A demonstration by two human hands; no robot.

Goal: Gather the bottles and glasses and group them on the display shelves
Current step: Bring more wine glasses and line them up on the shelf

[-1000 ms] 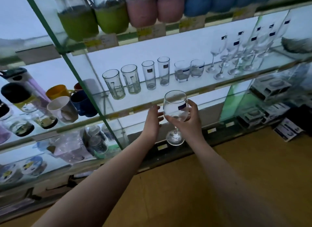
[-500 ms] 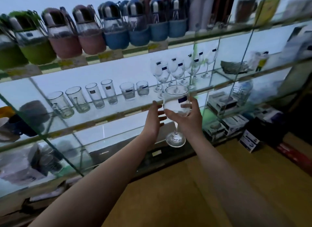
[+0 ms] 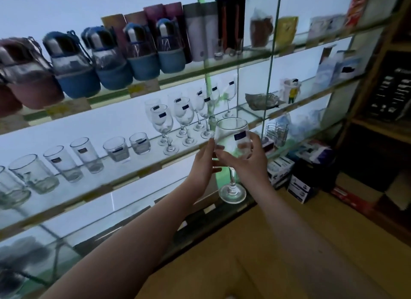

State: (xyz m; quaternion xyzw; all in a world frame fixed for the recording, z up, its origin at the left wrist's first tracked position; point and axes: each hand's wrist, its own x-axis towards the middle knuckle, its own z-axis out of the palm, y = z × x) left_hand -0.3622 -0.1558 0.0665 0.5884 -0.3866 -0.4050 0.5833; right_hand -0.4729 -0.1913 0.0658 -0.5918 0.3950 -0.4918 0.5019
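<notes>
My right hand (image 3: 249, 163) grips the bowl of a clear wine glass (image 3: 231, 134) with a dark label, held upright in front of the middle glass shelf (image 3: 124, 172). Straight fingers of my left hand (image 3: 203, 165) touch the glass's left side. Just behind and left of it, several matching wine glasses (image 3: 178, 118) stand grouped on that shelf. Further left stands a row of tumblers (image 3: 86, 151). Bottles in blue and pink sleeves (image 3: 111, 60) line the shelf above.
Vertical glass dividers (image 3: 271, 54) split the shelving right of the wine glasses. A grey dish (image 3: 262, 101) and a white mug (image 3: 291, 90) sit beyond them. Boxes (image 3: 300, 176) are stacked on the floor at the right, beside a dark wooden rack (image 3: 387, 94).
The view has swung right along the shelves, so the tumblers slid left and the wine glass group came close behind the held glass. Both hands kept their hold and rose slightly.
</notes>
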